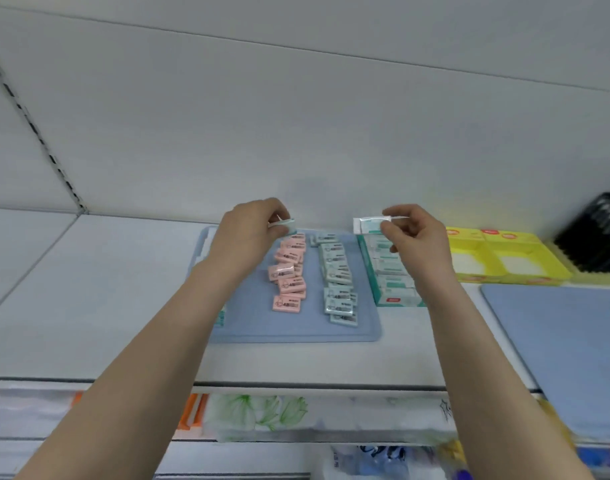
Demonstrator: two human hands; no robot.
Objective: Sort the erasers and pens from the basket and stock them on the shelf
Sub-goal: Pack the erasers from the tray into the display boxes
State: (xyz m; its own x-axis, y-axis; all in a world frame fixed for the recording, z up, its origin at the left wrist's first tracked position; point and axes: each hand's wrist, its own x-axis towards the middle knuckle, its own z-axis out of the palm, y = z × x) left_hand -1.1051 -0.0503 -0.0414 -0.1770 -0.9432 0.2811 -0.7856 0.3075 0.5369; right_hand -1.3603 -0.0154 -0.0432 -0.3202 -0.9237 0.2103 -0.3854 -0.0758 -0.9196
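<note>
Head view. Both bare forearms reach up and forward over the white shelf (89, 306), hands raised side by side above its back part. Left hand (251, 230): knuckles upward, fingers curled, thumb and fingertips pinching a small pale blue eraser (287, 224) held in the air above the far end of the pink row. Right hand (414, 233): wrist bent inward, fingers curled, thumb and forefinger pinching one end of a longer white-and-teal wrapped eraser (370, 225), which juts out level toward the left hand, above the back of a green carton. The two held items are apart, not touching. Blue mat (296, 332), flat on the shelf below the hands, bears a row of pink erasers (289, 275) printed "4B" and, just beside it to the right, a row of pale blue erasers (338, 284), both rows running front to back and loosely overlapped. Green carton (395, 275), touching the mat's right edge, holds white-and-teal erasers in rows. Yellow divided tray (504, 261) stands right of the carton; a second blue mat (573, 341) lies in front of it.
</note>
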